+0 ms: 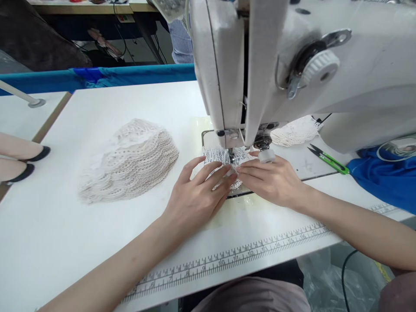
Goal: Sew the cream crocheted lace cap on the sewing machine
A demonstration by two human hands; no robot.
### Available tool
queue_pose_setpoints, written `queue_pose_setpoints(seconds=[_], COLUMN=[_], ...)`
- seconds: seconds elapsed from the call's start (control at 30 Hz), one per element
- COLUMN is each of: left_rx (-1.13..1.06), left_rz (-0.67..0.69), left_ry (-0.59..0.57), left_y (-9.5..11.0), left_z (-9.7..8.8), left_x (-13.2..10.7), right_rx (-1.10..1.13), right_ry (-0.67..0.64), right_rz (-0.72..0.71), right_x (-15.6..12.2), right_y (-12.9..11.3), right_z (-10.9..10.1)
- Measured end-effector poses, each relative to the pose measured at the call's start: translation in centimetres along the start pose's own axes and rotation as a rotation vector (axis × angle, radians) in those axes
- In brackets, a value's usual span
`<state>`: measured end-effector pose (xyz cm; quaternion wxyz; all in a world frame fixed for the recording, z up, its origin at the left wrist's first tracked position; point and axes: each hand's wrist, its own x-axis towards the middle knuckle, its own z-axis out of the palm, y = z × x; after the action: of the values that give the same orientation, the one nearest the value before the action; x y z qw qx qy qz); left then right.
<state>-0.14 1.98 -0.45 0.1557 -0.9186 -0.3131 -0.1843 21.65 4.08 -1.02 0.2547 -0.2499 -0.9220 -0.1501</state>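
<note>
A white lace piece (pixel 215 155) lies under the presser foot (pixel 231 154) of a sewing machine (pixel 266 56). My left hand (pixel 195 197) rests on the lace left of the needle, its fingers spread and pressing down. Close in on the other side is my right hand (pixel 273 182), fingers together and fingertips closed at the lace edge just in front of the foot. Both hands cover part of the lace, and the right thumb is mostly hidden.
A stack of scalloped lace pieces (pixel 139 162) sits to the left. More lace (pixel 295 131) lies behind the machine head. Green thread snips (pixel 329 160) and blue cloth (pixel 386 175) are at right. A printed ruler (pixel 247 251) runs along the front edge.
</note>
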Motion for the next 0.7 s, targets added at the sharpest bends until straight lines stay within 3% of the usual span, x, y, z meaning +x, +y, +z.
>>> queue_pose_setpoints(seconds=[0.47,0.57,0.7], left_rx=[-0.053,-0.036,-0.012], left_rz=[-0.05,-0.057,-0.064], left_ry=[-0.09,-0.057,-0.052], left_y=[-1.0,-1.2,-0.5], left_z=[0.4,0.7,0.2], left_x=[0.6,0.6,0.3], right_rx=[-0.048,-0.066,-0.111], right_ry=[-0.09,-0.125,-0.069], right_rz=[0.041,0.065,0.051], right_x=[0.4,0.4,0.2], right_y=[0.7,0.8,0.5], right_z=[0.4,0.6,0.5])
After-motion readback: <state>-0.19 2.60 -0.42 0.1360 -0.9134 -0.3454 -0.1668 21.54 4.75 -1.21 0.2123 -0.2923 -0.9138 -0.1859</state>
